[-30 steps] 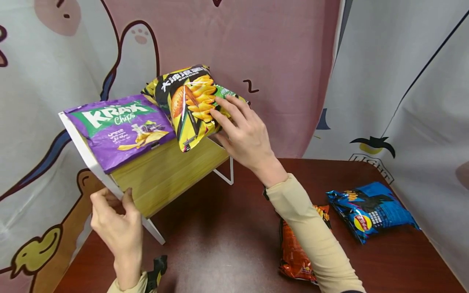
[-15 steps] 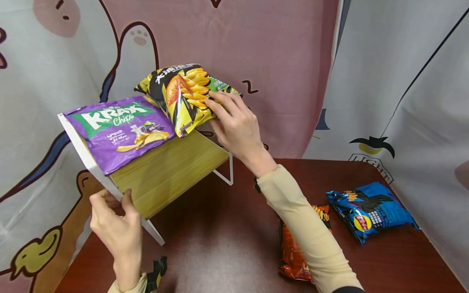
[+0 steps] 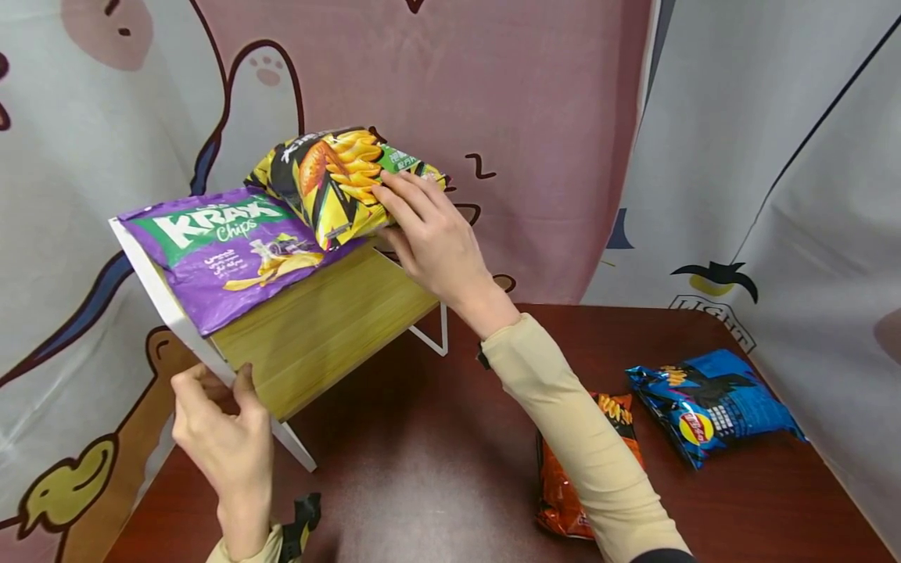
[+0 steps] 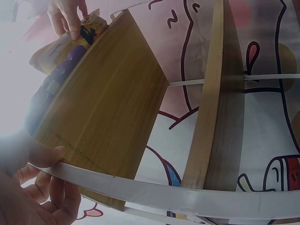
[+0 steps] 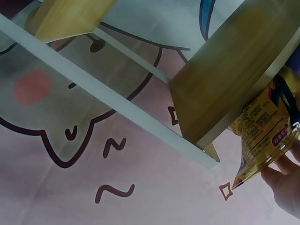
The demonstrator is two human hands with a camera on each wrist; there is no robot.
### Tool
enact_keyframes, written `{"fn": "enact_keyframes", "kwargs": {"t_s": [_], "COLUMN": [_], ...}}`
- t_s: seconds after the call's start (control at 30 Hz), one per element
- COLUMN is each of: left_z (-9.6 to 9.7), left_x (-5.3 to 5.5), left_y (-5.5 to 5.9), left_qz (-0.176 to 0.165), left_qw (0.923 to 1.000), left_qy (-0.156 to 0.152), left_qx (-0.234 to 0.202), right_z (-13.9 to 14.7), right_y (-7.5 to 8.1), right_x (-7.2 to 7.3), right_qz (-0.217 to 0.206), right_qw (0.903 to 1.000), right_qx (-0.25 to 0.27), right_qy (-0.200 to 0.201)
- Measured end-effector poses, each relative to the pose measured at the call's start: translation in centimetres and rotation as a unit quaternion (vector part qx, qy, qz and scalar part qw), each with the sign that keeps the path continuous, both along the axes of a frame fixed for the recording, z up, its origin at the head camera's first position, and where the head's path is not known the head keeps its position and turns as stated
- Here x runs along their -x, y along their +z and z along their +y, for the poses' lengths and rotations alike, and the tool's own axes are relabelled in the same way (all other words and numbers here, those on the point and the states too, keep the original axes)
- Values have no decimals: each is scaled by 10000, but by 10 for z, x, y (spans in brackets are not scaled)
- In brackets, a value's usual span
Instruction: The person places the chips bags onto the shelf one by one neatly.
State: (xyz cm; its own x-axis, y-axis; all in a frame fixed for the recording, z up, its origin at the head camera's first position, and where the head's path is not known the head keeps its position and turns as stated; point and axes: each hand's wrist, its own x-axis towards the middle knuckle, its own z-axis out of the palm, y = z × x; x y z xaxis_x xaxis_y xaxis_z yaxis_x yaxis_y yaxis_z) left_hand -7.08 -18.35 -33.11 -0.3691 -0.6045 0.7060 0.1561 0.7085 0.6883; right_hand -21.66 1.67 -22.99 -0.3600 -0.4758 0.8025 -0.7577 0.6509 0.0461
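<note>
A small two-tier shelf (image 3: pixel 324 344) has wooden boards and a white metal frame. My left hand (image 3: pixel 224 450) pinches the white frame at its near left side. On the top board a purple bag of chips (image 3: pixel 204 274) lies flat. A black and yellow bag of chips (image 3: pixel 331 211) is at the far end of the top, its left part overlapping the purple bag. My right hand (image 3: pixel 436 242) holds this bag's right end, fingers over the printed front and thumb low at its near edge. The left wrist view shows the thumb and fingers round the frame bar (image 4: pixel 140 190).
On the dark red table (image 3: pixel 422 485), an orange bag of chips (image 3: pixel 563 500) lies partly under the right forearm. A blue bag of chips (image 3: pixel 718 407) lies at the right. Behind the shelf hangs a pink and white printed curtain (image 3: pixel 535 117).
My right hand has moved left with the black and yellow bag, which now lies lower and further over the purple bag. My left hand stays on the frame.
</note>
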Motion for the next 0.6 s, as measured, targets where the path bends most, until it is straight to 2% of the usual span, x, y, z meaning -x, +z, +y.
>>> {"fn": "enact_keyframes", "kwargs": {"t_s": [0.1, 0.17, 0.37, 0.47, 0.6], "left_z": [0, 0, -1, -1, -1], "left_x": [0, 0, 0, 0, 0], "left_y": [0, 0, 0, 0, 0], "left_qz": [-12, -1, 95, 106, 85], "left_qw": [10000, 10000, 9999, 9999, 9999], "left_qy": [0, -6, -55, -67, -57], "left_qx": [1, 10, 28, 23, 24], "right_z": [1, 2, 6, 7, 5], "right_y": [-1, -3, -13, -16, -17], "right_x": [-3, -4, -7, -6, -4], "right_qz": [-45, 52, 684, 808, 817], "right_qw": [9997, 9997, 9959, 9928, 9918], "right_qx": [-222, -189, 594, 880, 987], "right_qy": [-127, -151, -64, -32, -29]}}
